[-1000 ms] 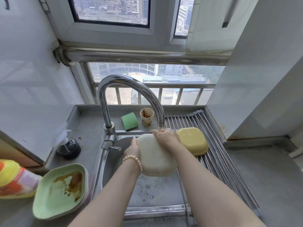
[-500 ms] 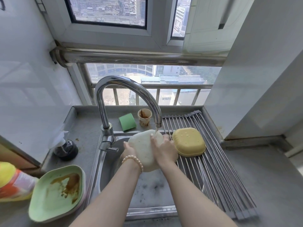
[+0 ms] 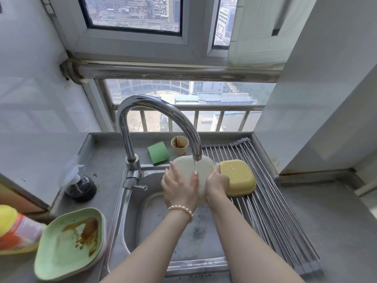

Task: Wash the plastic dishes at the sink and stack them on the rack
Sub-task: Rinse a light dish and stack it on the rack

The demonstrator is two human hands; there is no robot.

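A white plastic dish [image 3: 201,170] is held on edge over the sink [image 3: 155,221], right under the running tap [image 3: 196,158]. My left hand [image 3: 179,185] lies against its near face with fingers spread. My right hand [image 3: 217,182] grips its right edge. A yellow dish [image 3: 237,176] lies upside down on the roll-up rack [image 3: 271,201], just right of my right hand. A dirty green dish [image 3: 71,242] with brown stains sits on the counter at left. A stained cup [image 3: 179,145] stands behind the tap.
A green sponge [image 3: 158,153] lies behind the sink. A dark soap dispenser [image 3: 80,186] stands on the left counter, and a yellow-orange bottle [image 3: 16,231] lies at the far left edge. White walls close in on both sides.
The white dish rose and turned under the tap stream. My left hand moved from behind it onto its near face, and my right hand shifted to its right edge.
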